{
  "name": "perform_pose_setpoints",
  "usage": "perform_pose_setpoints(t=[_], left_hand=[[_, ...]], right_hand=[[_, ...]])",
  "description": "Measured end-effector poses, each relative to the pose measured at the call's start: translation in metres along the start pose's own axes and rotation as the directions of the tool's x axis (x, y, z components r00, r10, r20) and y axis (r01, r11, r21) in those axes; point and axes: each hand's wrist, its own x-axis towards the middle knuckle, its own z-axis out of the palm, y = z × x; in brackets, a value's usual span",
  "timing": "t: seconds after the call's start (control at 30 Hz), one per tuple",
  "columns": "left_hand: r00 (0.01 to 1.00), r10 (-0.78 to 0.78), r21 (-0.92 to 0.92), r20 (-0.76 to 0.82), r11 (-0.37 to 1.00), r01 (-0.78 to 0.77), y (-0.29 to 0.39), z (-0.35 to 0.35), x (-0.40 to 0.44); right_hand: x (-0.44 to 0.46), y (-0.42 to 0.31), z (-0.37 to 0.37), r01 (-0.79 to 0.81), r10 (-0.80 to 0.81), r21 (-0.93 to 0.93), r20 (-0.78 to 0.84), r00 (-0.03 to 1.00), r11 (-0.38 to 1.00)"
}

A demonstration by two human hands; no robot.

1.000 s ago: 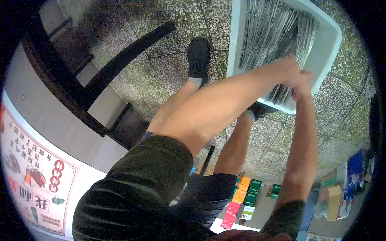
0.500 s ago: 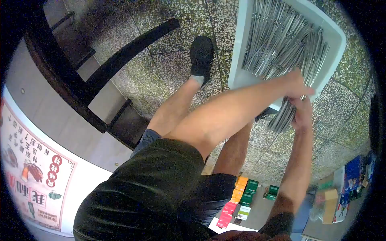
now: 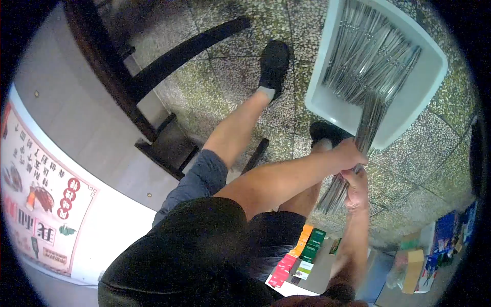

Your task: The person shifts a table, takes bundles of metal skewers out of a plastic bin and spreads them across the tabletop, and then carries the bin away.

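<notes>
**Left hand (image 3: 349,154) and right hand (image 3: 356,187) both closed on one rod bundle (image 3: 371,120), right of centre, over the tub's (image 3: 404,115) near rim.**

Far left: printed sheet (image 3: 48,220) with red and black characters and food pictures, on a pale tabletop (image 3: 61,117). Dark wooden furniture (image 3: 110,66) beside it, upper left, one curved piece reaching toward top centre.

Upper centre: one dark shoe (image 3: 274,64) on the speckled floor (image 3: 220,92). Second dark shoe (image 3: 327,132) sits close to the tub's near left corner, partly behind the left forearm.

Left hand: fingers curled round the bundle, no open gap visible — grip is just outside the tub.

Bundle: thin metal rods, slanting from upper right to lower left. Top end overlaps the loose rods (image 3: 358,51) in the tub; bottom end fans out over the floor, below the hands.

Right hand: just below the left, close against it, thumb side up. Closed on the lower part of the bundle; some fingers hidden, can't tell their exact curl.

Tub: pale, upper right, loose rods piled mostly in its left and upper part.

Lower right: orange, green and pink packets (image 3: 282,270) on a surface — then a cardboard piece (image 3: 413,271) and blue packs (image 3: 446,233) near the edge.
</notes>
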Motion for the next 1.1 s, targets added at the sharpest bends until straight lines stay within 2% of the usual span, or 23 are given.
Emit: perform_pose_setpoints(t=[0.07,0.13,0.17,0.27,0.33,0.4,0.43,0.47,0.53,0.57,0.7,0.8,0.93,0.97,1.0,1.03,1.1], left_hand=[[1.0,-0.012,0.283,-0.016,0.959,0.016,0.017,-0.021,-0.034],[0.995,-0.06,0.011,-0.078,0.998,0.061,-0.026,-0.028,-0.04],[0.991,-0.075,-0.143,-0.112,0.988,0.059,-0.027,-0.033,-0.056],[0.985,-0.099,-0.429,-0.143,0.903,0.029,-0.057,-0.055,-0.096],[0.946,-0.27,-0.444,-0.178,0.88,0.168,-0.068,-0.075,-0.12],[0.885,-0.435,-0.428,-0.169,0.841,0.331,-0.071,-0.093,-0.137],[0.881,-0.456,-0.459,-0.126,0.814,0.356,-0.086,-0.102,-0.135],[0.878,-0.471,-0.477,-0.084,0.793,0.38,-0.103,-0.112,-0.128],[0.899,-0.428,-0.426,-0.093,0.833,0.352,-0.113,-0.128,-0.115],[0.909,-0.406,-0.4,-0.097,0.852,0.338,-0.113,-0.14,-0.108],[0.889,-0.44,-0.323,-0.129,0.866,0.382,-0.122,-0.162,-0.068],[0.892,-0.451,-0.393,0.034,0.815,0.427,-0.152,-0.171,-0.034],[0.892,-0.451,-0.329,-0.004,0.843,0.425,-0.15,-0.167,-0.013],[0.901,-0.434,-0.315,-0.013,0.856,0.409,-0.149,-0.164,-0.008],[0.908,-0.418,-0.302,-0.019,0.868,0.394,-0.151,-0.16,-0.002],[0.909,-0.417,-0.261,0.007,0.877,0.404,-0.16,-0.162,0.01],[0.889,-0.458,-0.205,0.021,0.868,0.452,-0.135,-0.163,0.017]], right_hand=[[-0.004,0.015,0.009,-0.046,0.04,0.064,0.085,0.996,0.997],[-0.011,0.034,0.022,-0.086,0.074,0.069,0.156,0.985,0.994],[-0.011,0.051,0.015,-0.163,0.153,0.035,0.193,0.969,0.986],[-0.021,0.08,0.04,-0.077,0.089,-0.067,0.215,0.972,0.995],[-0.029,0.096,0.065,0.008,0.026,-0.146,0.232,0.972,0.989],[-0.022,0.116,0.067,-0.163,0.256,-0.34,0.251,0.933,0.926],[-0.029,0.112,0.077,-0.413,0.445,-0.176,0.231,0.865,0.894],[-0.025,0.12,0.077,-0.432,0.455,-0.149,0.19,0.87,0.889],[-0.001,0.153,0.079,-0.446,0.452,-0.073,0.124,0.883,0.892],[0.012,0.156,0.082,-0.433,0.447,-0.116,0.164,0.879,0.894],[0.05,0.173,0.088,-0.445,0.438,0.009,0.163,0.884,0.895],[0.073,0.184,0.076,-0.419,0.404,0.092,0.15,0.903,0.903],[0.094,0.193,0.055,-0.49,0.478,0.142,0.112,0.871,0.86],[0.1,0.191,0.048,-0.482,0.468,0.097,0.138,0.873,0.871],[0.116,0.2,0.026,-0.195,0.2,-0.048,0.324,0.925,0.98],[0.141,0.221,-0.009,0.135,-0.049,-0.129,0.521,0.852,0.982],[0.148,0.224,-0.021,-0.187,0.22,-0.141,0.27,0.938,0.972]])
